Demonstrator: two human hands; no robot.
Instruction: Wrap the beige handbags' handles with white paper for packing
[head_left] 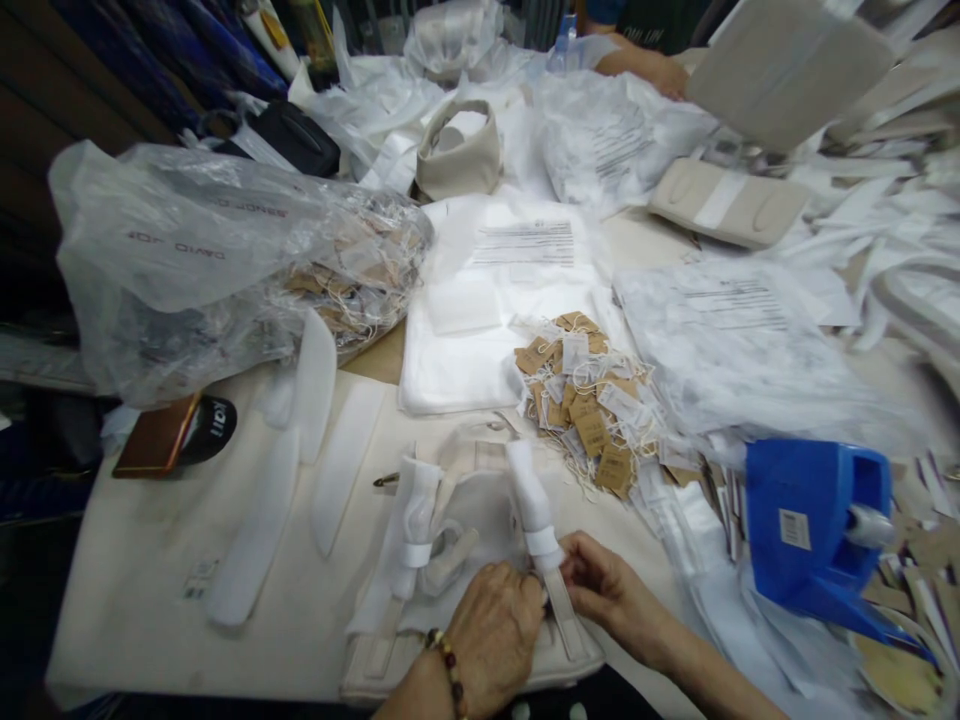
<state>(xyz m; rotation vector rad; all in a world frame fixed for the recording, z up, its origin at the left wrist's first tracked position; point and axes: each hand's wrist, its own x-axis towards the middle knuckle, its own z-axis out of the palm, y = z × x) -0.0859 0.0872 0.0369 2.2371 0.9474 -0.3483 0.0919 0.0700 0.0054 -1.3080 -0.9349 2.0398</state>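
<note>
A cream handbag (472,500) lies at the table's front edge, its straps wrapped in white foam. My left hand (499,620), a beaded bracelet at its wrist, reaches onto the bag with curled fingers near the base of the right strap (566,610). On the other side of that strap, my right hand (600,580) has its fingers bent in against it, just below the white foam wrap (532,500). Between the two hands a small dark spot shows; what the fingertips hold there is hidden.
Brown and white string tags (589,415) lie heaped behind the bag. White foam strips (259,540) and a clear plastic bag (187,260) are left. A blue tape dispenser (799,530) stands right. At the back, another person's hand (652,72) is near a beige bag (795,70).
</note>
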